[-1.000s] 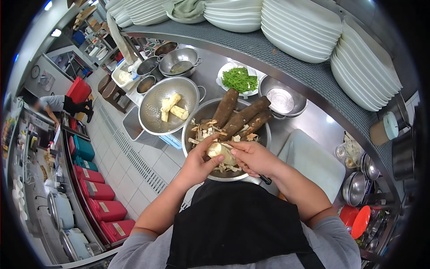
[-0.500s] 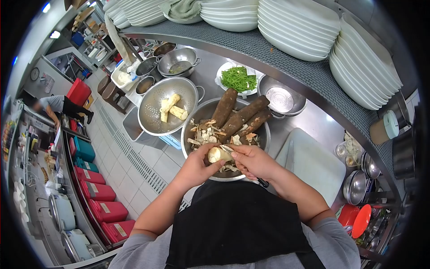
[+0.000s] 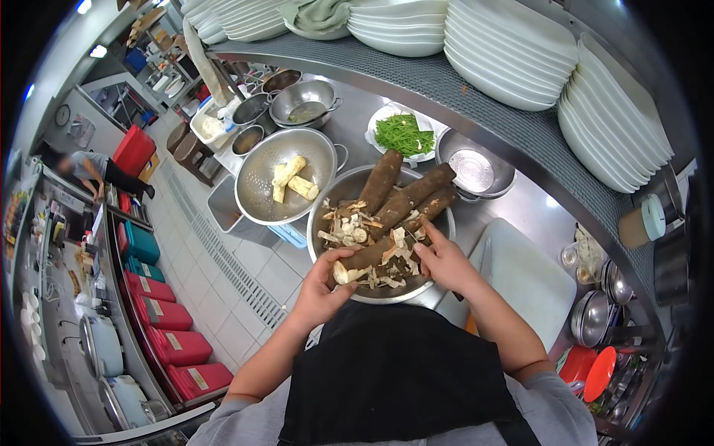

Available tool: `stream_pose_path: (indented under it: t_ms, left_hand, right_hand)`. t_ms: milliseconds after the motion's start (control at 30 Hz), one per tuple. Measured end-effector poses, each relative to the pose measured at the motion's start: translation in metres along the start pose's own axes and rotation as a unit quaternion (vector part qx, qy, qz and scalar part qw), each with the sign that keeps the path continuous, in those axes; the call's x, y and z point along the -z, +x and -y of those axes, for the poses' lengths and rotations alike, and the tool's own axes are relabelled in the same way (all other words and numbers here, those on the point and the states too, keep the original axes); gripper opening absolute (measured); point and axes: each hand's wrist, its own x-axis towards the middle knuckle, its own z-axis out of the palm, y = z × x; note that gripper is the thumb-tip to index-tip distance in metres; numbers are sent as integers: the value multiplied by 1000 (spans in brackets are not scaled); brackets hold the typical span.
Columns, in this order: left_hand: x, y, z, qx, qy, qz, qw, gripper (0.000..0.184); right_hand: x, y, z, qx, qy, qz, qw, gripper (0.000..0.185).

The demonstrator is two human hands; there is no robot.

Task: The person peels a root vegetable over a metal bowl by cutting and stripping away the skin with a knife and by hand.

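At bowl, left hand gripping root

I have a bowl directly before the wearer, whole roots lying towards its far rim, peelings nearer. The left hand is around a root at its near left; the right hand is at its right. A colander holding cut pieces stands far left. Behind lie a plate of greens and, to its right, a second bowl. A chopping board lies right, below a shelf carrying stacked plates.
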Motion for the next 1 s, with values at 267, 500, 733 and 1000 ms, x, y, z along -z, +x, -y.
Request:
stream_pose_path:
  t_ms: [267,500,733,1000]
  left_hand:
    - [-16,-5,-2,-77,120,11,990,66]
    - [-26,-5,-5,-74,115,24,990,69]
    - [-28,-2,0,-30,-46,-34,998,56]
    - [0,28,8,18,-158,-140,977,42]
  right_hand:
    - [-9,-21,24,-26,241,139,960,66]
    - [-16,-18,27,-11,266,104,958,59]
    - [-15,-19,29,-53,217,106,969,45]
    - [-26,-18,20,128,-41,-76,988,46]
